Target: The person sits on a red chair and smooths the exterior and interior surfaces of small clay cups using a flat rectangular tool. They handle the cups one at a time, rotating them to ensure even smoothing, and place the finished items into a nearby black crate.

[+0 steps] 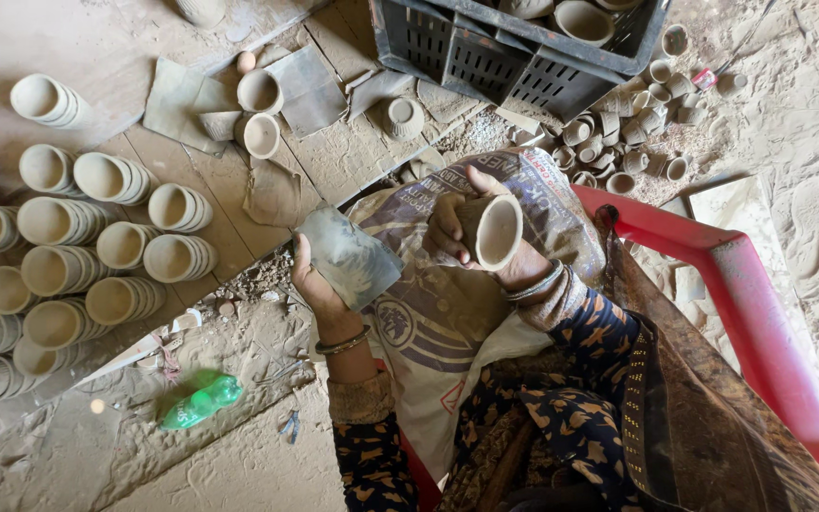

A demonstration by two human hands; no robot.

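Hands work over a printed sack (447, 313) on the lap: the right hand (452, 228) closes around a clay cup (491, 230), mouth toward the camera, while the left hand (313, 284) pinches a grey cloth (348, 256). Stacked cups (68, 275) lie far left.

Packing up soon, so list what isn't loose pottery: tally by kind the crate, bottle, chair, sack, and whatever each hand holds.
black crate: 1
green bottle: 1
red chair: 1
sack: 1
cup, in right hand: 1
grey sheet, in left hand: 1
Total: 6
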